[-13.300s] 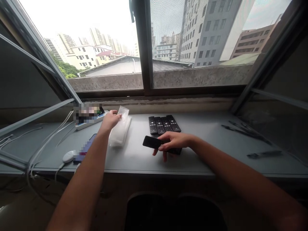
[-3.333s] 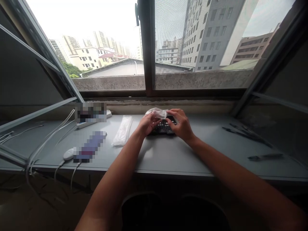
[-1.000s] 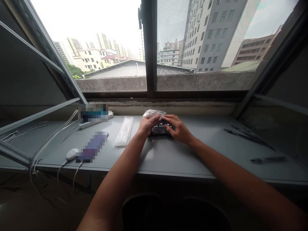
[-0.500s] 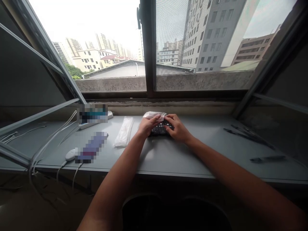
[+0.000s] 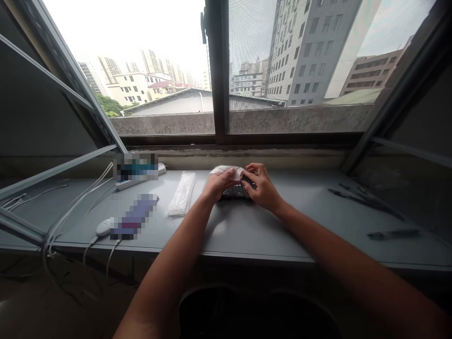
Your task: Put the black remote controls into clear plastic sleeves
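Note:
My left hand (image 5: 219,183) is closed on a crumpled white sheet (image 5: 222,168), thin and slightly see-through, perhaps plastic or tissue. Beneath the sheet and between both hands, a black device with rows of small white-marked keys (image 5: 233,191) rests on the grey desk (image 5: 243,230). Its far side is covered by the sheet and my fingers, so I cannot tell whether it is a calculator or a small keyboard. My right hand (image 5: 263,188) curls around the device's right end, thumb and fingertips close to the sheet's edge.
A folded white packet (image 5: 181,193) lies left of my hands. Farther left are a blurred purple item (image 5: 136,216), a white round plug (image 5: 103,228), a power strip (image 5: 141,179) and loose cables (image 5: 74,197). Several dark pens (image 5: 367,200) lie at right. A window sill (image 5: 275,151) bounds the back.
My right hand has shifted slightly, its fingers lifting and curling farther around the device's right end. The sheet and my left hand have come slightly nearer over the keys.

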{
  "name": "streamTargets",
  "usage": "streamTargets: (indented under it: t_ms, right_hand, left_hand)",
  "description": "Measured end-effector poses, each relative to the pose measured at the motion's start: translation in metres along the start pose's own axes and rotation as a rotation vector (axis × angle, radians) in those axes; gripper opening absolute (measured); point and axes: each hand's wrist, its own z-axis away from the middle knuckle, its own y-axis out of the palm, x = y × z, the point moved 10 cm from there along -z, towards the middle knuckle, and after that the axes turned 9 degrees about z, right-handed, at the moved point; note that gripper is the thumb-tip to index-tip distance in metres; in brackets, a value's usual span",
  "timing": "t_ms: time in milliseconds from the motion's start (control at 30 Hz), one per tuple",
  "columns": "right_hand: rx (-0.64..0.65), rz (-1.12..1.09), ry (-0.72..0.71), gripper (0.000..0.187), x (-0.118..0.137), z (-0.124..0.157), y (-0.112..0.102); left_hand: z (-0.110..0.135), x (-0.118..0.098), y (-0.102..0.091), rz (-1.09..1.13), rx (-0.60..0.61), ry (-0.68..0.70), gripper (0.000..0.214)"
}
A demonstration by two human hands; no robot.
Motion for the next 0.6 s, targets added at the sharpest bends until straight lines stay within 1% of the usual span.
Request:
streamTargets:
  t_ms: [133, 200, 333, 500, 600]
  right_hand:
    - [0.040, 0.028, 0.022, 0.038, -0.006, 0.002, 0.006]
    - [0.058, 0.024, 0.019, 0.039, -0.006, 0.003, 0.009]
    - [0.068, 0.014, -0.008, 0.033, -0.002, 0.003, 0.012]
    - [0.035, -0.023, -0.003, 0.039, 0.004, 0.001, 0.005]
    - [0.052, -0.054, -0.044, 0.039, 0.010, 0.000, 0.005]
  left_hand:
    - [0.004, 0.003, 0.010, 0.054, 0.051, -0.079, 0.015]
    - [0.005, 0.004, 0.011, 0.047, 0.053, -0.098, 0.015]
    - [0.005, 0.009, 0.009, 0.031, 0.033, -0.114, 0.020]
    - [0.004, 0.012, 0.010, 0.060, 0.037, -0.123, 0.026]
    - [0.004, 0.009, 0.009, 0.091, 0.039, -0.112, 0.024]
